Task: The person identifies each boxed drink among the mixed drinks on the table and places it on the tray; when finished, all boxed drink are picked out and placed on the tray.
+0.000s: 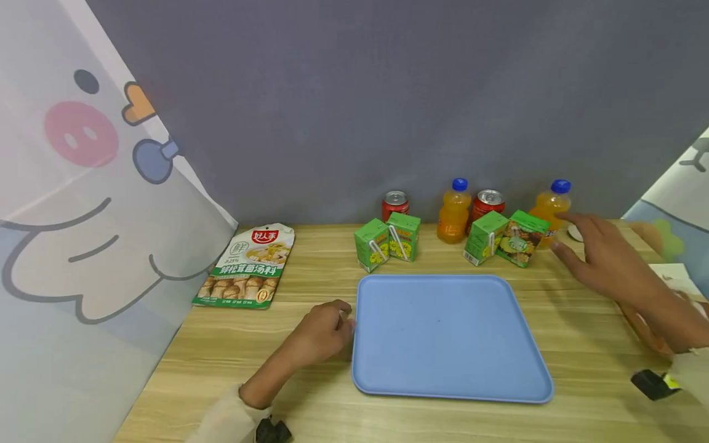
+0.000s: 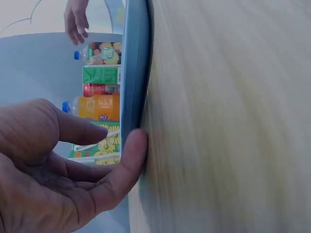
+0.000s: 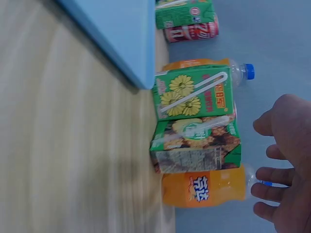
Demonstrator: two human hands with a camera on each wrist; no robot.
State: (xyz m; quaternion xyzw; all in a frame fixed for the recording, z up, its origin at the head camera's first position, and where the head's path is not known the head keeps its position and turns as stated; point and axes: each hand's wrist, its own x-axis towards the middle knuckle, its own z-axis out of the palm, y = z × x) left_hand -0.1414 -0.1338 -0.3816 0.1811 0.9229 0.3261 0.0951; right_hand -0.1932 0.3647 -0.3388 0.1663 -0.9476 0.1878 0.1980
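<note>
My left hand (image 1: 321, 332) rests at the left edge of a blue tray (image 1: 451, 338), fingers loosely bent. In the left wrist view one fingertip (image 2: 135, 145) is at the tray's rim, and the thumb stands apart from it. My right hand (image 1: 606, 258) hovers at the right, fingers spread and holding nothing. It is nearest to an orange soda bottle (image 1: 548, 206) with a blue cap. In front of that bottle stand a brown-and-green drink carton (image 1: 520, 240) and a green drink carton (image 1: 483, 240) with a straw.
Another orange soda bottle (image 1: 453, 212) and a red can (image 1: 487, 203) stand behind those cartons. Two green cartons (image 1: 403, 240) stand left of them, before another red can (image 1: 396, 204). A soup seasoning pouch (image 1: 246, 264) lies at the left. A grey wall (image 1: 354, 111) bounds the table's back.
</note>
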